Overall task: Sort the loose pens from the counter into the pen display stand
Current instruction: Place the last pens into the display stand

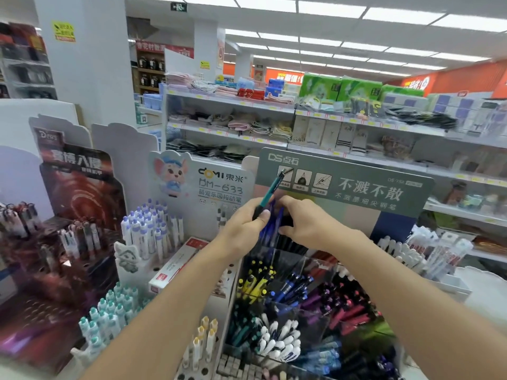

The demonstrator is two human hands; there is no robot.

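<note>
My left hand (pixel 244 229) pinches a teal pen (pixel 270 194) that points up and to the right, its tip in front of the grey-green header card. Just right of it, my right hand (pixel 304 223) holds a bunch of dark blue pens (pixel 270 229) over the back compartment of the clear pen display stand (pixel 315 267). The stand's compartments hold yellow, blue, purple, red, teal and white pens. The lower ends of the blue pens are hidden behind the stand's back wall.
A white stand with a mouse cartoon (pixel 170 174) and lilac-capped pens (pixel 148 229) stands to the left, with a dark red display (pixel 82 187) beyond it. A red-and-white box (pixel 175 267) lies between stands. Shop shelves (pixel 301 116) fill the background.
</note>
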